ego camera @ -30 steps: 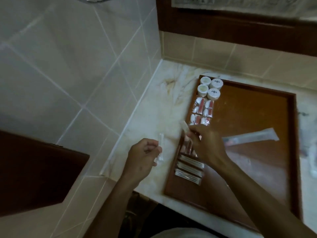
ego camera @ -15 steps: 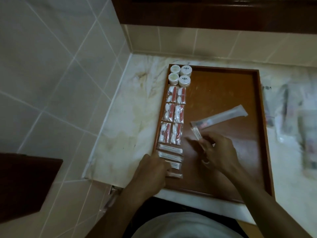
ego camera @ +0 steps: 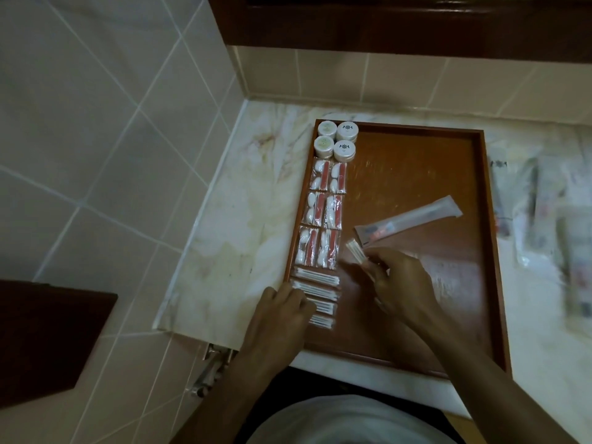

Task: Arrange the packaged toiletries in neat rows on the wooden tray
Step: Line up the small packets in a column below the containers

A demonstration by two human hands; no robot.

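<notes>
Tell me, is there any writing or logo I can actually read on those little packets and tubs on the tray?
No text reads clearly.
Two round tubs: a dark emblem on each lid, no legible words.
Two other tubs: faint greenish mark, too pale to read.
Long packet: dark and red print at one end, too blurred.
Packets on the counter: print is motion-blurred, unreadable.

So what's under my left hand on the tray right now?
The left hand rests on the stacked cotton swab packets at the wooden tray edge. Their left ends are covered, so how the fingers hold them is hidden.

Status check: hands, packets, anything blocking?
Left hand on swab packets. Right hand pinching swab packet. Long sachet lies askew mid-tray.
</notes>
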